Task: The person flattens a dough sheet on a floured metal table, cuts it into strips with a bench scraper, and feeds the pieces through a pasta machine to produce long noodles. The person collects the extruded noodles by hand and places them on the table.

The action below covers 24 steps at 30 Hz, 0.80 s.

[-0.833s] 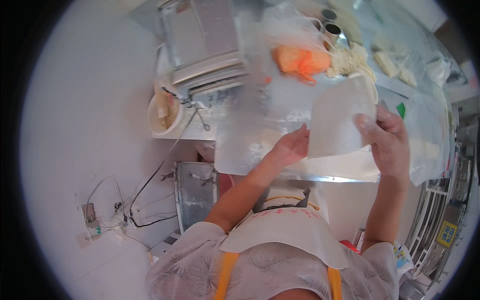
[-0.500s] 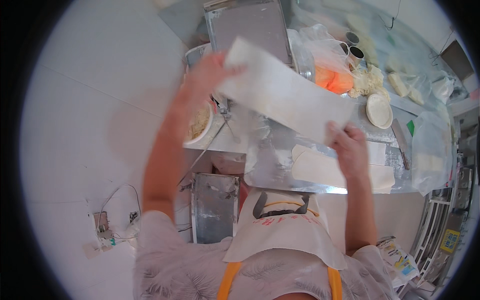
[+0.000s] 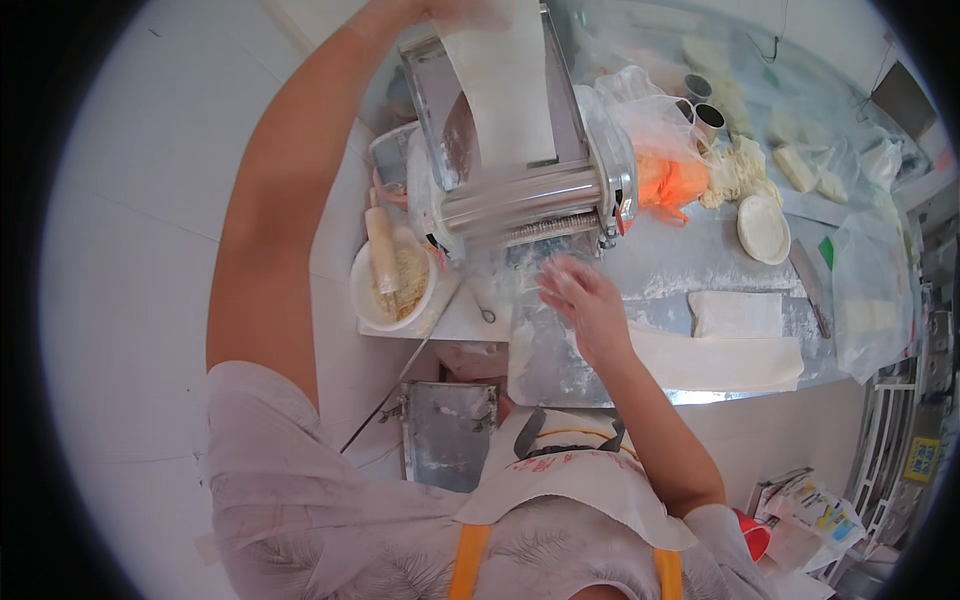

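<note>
A pale dough sheet (image 3: 500, 80) hangs down the sloped tray of a metal dough-rolling machine (image 3: 530, 195), its lower end at the shiny rollers. My left hand (image 3: 475, 12), blurred and partly cut off by the top edge, grips the sheet's upper end. Just below the rollers is my right hand (image 3: 585, 305), palm turned toward the machine, fingers apart and nothing in them. To its right, a long dough strip (image 3: 715, 355) lies on the floured metal table (image 3: 660, 260), beside a shorter folded dough piece (image 3: 738, 315).
Left of the machine, a rolling pin (image 3: 380, 245) rests in a white bowl (image 3: 360, 310) with crumbly pale contents. On the right are a floury dish (image 3: 762, 228), a knife (image 3: 810, 290) and clear plastic bags (image 3: 865, 300). An orange bag (image 3: 672, 182) sits against the machine.
The dough sheet, earlier stretched between both hands, now hangs at the machine. My left hand has moved up and away; my right has let go and shifted left, below the rollers.
</note>
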Motion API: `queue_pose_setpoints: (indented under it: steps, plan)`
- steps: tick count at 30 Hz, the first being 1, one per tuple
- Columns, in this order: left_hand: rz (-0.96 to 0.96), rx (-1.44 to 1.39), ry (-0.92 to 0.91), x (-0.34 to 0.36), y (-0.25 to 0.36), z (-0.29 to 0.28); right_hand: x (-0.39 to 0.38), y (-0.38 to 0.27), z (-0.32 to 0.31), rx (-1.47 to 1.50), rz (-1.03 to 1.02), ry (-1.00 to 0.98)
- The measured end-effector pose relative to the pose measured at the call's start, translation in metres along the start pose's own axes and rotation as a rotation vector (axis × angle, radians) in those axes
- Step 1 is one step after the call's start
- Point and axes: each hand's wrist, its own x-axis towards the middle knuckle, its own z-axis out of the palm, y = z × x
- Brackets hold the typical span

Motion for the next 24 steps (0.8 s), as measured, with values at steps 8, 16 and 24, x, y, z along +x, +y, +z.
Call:
queue_pose_setpoints:
  steps: [8,16,24]
  plan:
    - [-0.024,0.043,-0.059,0.031,-0.036,0.031,-0.015,0.025,-0.086,-0.003,0.175,0.107]
    - [-0.02,0.3,0.426,0.034,-0.042,0.101,0.041,0.044,-0.068,0.047,0.202,-0.008]
    - [-0.096,0.439,0.782,0.0,0.006,0.176,0.05,0.058,-0.067,0.015,0.235,-0.026]
